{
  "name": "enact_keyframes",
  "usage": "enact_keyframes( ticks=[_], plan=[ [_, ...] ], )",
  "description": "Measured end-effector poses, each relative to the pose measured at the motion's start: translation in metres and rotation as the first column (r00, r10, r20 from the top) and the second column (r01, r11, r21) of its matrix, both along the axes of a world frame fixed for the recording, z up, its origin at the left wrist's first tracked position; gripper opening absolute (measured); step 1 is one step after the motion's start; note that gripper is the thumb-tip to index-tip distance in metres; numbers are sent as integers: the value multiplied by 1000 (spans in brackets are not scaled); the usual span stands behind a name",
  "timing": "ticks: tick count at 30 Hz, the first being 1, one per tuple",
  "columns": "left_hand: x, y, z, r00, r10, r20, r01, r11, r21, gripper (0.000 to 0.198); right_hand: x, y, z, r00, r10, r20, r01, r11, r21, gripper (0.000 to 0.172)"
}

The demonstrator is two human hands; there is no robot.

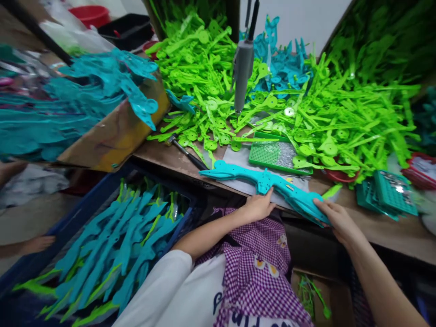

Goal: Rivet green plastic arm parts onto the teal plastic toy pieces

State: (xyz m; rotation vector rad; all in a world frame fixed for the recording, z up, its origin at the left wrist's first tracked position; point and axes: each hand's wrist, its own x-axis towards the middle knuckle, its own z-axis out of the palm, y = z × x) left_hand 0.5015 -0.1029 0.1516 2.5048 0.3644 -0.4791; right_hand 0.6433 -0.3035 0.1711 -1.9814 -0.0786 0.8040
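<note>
A long teal plastic part (pixel 259 181) lies along the front edge of the wooden bench (pixel 391 227). My left hand (pixel 258 206) grips its middle from below, fingers curled on the edge. My right hand (pixel 337 218) holds its right end, fingers wrapped over it. A grey powered screwdriver (pixel 243 75) hangs above the bench, behind the part. A green tray of small screws (pixel 277 154) sits just beyond the part.
Heaps of bright green plastic parts (pixel 323 113) cover the bench. More teal parts (pixel 282 63) lie at the back. A blue crate (pixel 81 213) at lower left holds teal and green pieces. A cardboard box (pixel 116 131) of teal parts stands at left. Green trays (pixel 384 190) sit at right.
</note>
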Motion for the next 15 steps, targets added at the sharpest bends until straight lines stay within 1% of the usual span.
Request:
enact_keyframes(
  ticks=[2,4,7,9,12,13,15],
  plan=[
    [1,-2,-1,1000,15,2,-15,1000,14,67,2,-2,-4,997,27,69,-24,999,-45,53],
    [2,-3,-3,1000,17,5,-17,1000,26,68,7,-4,-11,983,64,172,-48,994,-100,59],
    [3,-5,-3,1000,10,9,-10,999,41,68,18,-9,-23,927,191,323,-132,972,-194,57],
    [2,-5,-3,1000,6,9,-7,999,50,68,21,-11,-28,881,282,380,-185,945,-271,58],
    [2,-5,-3,1000,11,5,-11,998,59,67,17,-13,-24,799,401,448,-221,889,-402,61],
    [2,-5,-4,1000,13,4,-14,998,59,67,14,-12,-20,756,440,484,-210,864,-457,61],
    [2,-6,-4,1000,16,1,-16,998,55,67,4,-9,-8,634,510,581,-131,811,-570,60]
  ],
)
